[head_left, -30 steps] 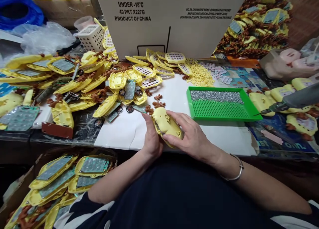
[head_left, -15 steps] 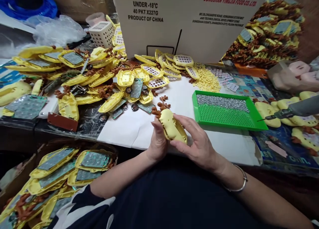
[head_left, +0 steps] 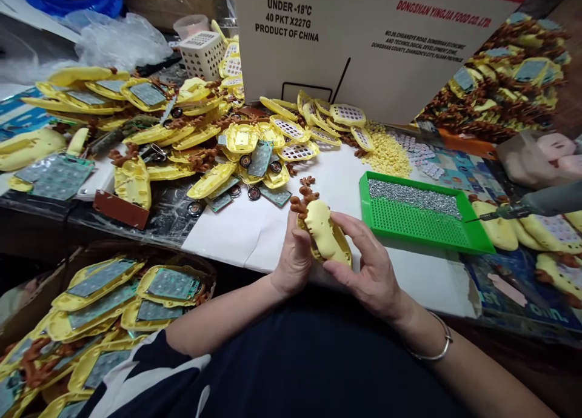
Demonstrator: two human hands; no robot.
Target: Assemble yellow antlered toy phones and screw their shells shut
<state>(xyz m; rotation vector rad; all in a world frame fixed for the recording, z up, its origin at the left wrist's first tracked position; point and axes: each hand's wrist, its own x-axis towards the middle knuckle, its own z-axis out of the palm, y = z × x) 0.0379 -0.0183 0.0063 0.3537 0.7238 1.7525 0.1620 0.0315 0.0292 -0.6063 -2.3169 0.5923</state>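
Between my two hands is a yellow plastic toy shell (head_left: 325, 227) with brown antlers at its top, tilted over the front of the white sheet (head_left: 254, 242). My left hand (head_left: 293, 257) grips its left side, the thumb raised near the antlers. On the other side, the fingers and thumb of my right hand (head_left: 370, 263) close round the shell's right edge and lower end. Along that right side the halves look slightly apart, and the inside is hidden. Just right of my hands lies a green tray (head_left: 422, 239) with many small silver screws (head_left: 413, 197).
Yellow shells with circuit boards (head_left: 261, 157) and small speakers heap up at left and behind. An open carton (head_left: 177, 254) of shells stands below left. A white box (head_left: 364, 60) rises at the back. A screwdriver bit (head_left: 482, 217) points in from the right, over finished-looking toys (head_left: 495, 227).
The camera view has shifted, so the bench appears slightly farther right. Both hands still hold the toy shell; my left thumb has moved slightly and stands more upright beside it.
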